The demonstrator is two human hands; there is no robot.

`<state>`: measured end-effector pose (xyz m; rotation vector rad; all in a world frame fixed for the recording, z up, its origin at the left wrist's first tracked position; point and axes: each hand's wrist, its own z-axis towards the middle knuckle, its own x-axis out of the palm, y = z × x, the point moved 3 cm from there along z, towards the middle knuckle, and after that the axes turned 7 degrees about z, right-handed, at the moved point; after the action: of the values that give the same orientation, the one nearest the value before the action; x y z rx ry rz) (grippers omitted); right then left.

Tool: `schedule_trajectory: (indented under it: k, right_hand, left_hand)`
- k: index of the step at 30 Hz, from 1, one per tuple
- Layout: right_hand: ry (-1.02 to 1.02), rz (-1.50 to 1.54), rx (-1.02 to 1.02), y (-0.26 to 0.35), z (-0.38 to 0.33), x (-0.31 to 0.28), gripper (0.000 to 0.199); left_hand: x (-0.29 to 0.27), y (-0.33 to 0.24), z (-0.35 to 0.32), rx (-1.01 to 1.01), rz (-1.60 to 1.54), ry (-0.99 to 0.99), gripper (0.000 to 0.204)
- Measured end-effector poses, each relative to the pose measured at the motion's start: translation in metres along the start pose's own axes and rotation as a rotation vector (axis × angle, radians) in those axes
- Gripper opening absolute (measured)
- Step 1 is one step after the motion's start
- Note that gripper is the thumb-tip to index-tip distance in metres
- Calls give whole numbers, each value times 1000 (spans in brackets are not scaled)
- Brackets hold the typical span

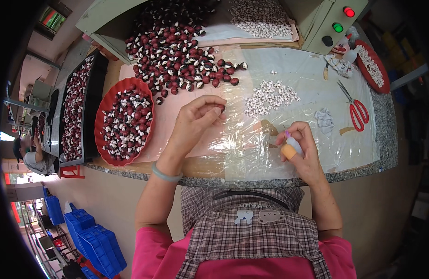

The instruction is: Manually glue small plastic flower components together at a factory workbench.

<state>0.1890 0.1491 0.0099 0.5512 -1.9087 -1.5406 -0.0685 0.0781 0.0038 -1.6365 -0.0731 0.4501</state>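
Two hands work over a clear plastic sheet (251, 139) spread on the desk (386, 135), which likely keeps the surface clean and lets small bits be gathered up. The left hand (196, 121), at frame centre, is closed in a fingertip pinch on one dark red bead (220, 108), raised just off the sheet, probably so that it can be turned and worked on. The right hand (300, 151), lower right of centre, is curled around a small white bottle (293, 145) with its thin tip pointing up and left toward the bead; an orange cot (288, 151) covers the thumb, seemingly for protection.

Supply sits within the left hand's reach: a heap (182, 56) of red-and-white beads at upper centre and a red basket (124, 122) of the same at left, beside a black tray (75, 109). White bits (270, 96) lie in a small pile above the right hand, apart from the red ones, and more fill a red dish (372, 65) at upper right. Red scissors (356, 108) lie at right, clear of the work, near crumpled tissue (324, 120).
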Motion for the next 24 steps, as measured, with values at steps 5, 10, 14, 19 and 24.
schedule_trajectory:
  k: [5, 10, 14, 19, 24]
  right_hand:
    - [55, 24, -54, 4, 0, -3, 28]
    - [-21, -91, -169, 10, 2, -3, 24]
    - [-88, 86, -212, 10, 1, -3, 27]
    - [-151, 189, -204, 9, -4, -4, 40]
    - [-218, 60, -274, 22, -10, 5, 46]
  left_hand:
    - [22, -14, -30, -179, -549, 141, 30]
    - [38, -14, -48, -136, -590, 100, 29]
    - [45, -8, -53, -168, -672, 154, 30]
    - [51, -2, -55, -217, -754, 122, 28]
    - [54, -6, -57, -220, -797, 137, 29]
